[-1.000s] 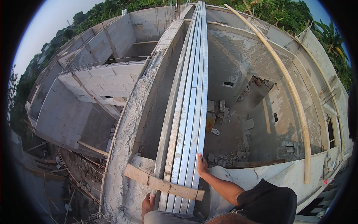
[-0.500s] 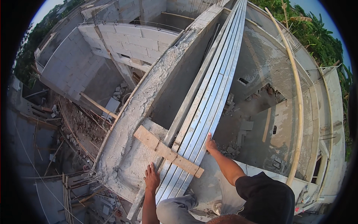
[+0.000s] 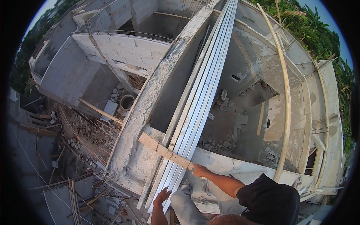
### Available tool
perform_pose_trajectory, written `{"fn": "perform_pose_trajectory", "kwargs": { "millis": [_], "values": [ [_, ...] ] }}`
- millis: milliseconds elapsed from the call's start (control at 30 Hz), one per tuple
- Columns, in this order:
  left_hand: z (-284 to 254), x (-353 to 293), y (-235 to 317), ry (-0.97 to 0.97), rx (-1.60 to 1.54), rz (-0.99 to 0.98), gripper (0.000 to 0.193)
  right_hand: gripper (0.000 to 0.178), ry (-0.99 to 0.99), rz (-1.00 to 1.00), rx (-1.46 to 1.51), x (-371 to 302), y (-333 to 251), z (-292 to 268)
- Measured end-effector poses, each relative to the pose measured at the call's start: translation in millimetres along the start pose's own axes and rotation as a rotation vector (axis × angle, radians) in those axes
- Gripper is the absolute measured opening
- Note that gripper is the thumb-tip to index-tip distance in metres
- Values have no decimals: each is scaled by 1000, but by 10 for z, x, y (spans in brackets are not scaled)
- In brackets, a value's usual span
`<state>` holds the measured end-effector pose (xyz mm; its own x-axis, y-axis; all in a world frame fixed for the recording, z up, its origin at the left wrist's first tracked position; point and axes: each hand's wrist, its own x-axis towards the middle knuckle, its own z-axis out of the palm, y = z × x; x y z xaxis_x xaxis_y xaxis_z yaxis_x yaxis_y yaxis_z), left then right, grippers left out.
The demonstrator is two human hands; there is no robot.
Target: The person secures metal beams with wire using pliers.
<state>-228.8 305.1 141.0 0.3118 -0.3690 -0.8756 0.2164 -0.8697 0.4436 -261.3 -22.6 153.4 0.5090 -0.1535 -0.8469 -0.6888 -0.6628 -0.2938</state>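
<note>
Long silvery metal bars [image 3: 195, 112] lie side by side and slope from the far top down toward my legs. A short, rough wooden board [image 3: 156, 147] rests crosswise over their near part. My right hand [image 3: 200, 171] is closed on the board's right end. Lower down, my left hand [image 3: 162, 195] is at the near stretch of the bars, its fingers bent against the metal; part of its grip is hidden. A long pale beam [image 3: 173, 125] runs along the left side of the bars.
A rough concrete wall top [image 3: 144, 108] runs along the left. Deep, unroofed rooms drop away on both sides, with rubble [image 3: 221, 144] on the floor at right. Bamboo poles [image 3: 285, 93] lean at the right. Below left are debris and a round concrete ring [image 3: 127, 101].
My right hand has gone from the bars' right edge to the board's end. My left hand has left the beam and concrete on the left and moved down onto the bars.
</note>
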Motion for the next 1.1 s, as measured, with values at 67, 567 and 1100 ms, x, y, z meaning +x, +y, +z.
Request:
{"fn": "perform_pose_trajectory", "kwargs": {
  "millis": [67,567,1100],
  "values": [
    [165,-329,-2,-116,39,-149,67,64,-2,-63,9,-197,-79,-236],
    [533,-1889,1019,-143,201,-12,91,57,119,142,82,-2456,1240,-1316],
    [-128,-2512,1607,-398,131,-202,52,43,-82,32,157,-3274,699,-741]
  ]
}}
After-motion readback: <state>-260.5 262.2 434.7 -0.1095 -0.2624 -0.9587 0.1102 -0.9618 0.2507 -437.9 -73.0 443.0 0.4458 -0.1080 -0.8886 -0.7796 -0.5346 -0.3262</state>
